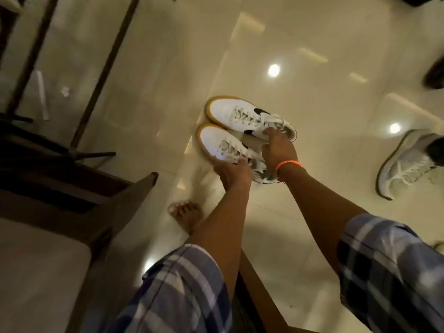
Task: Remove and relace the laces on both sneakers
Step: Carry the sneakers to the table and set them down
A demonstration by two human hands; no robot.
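Two white sneakers with gum soles and black side marks sit side by side over the glossy floor, toes pointing up-left. The nearer sneaker is laced with white laces, and my left hand grips its side near the collar. The farther sneaker is laced too, and my right hand, with an orange band on the wrist, closes on its heel opening. Both heels are partly hidden by my hands.
A dark wooden table edge and chair legs stand at the left. My bare foot rests on the cream tiled floor. Another person's grey sneaker is at the right, and a dark shoe is at the upper right.
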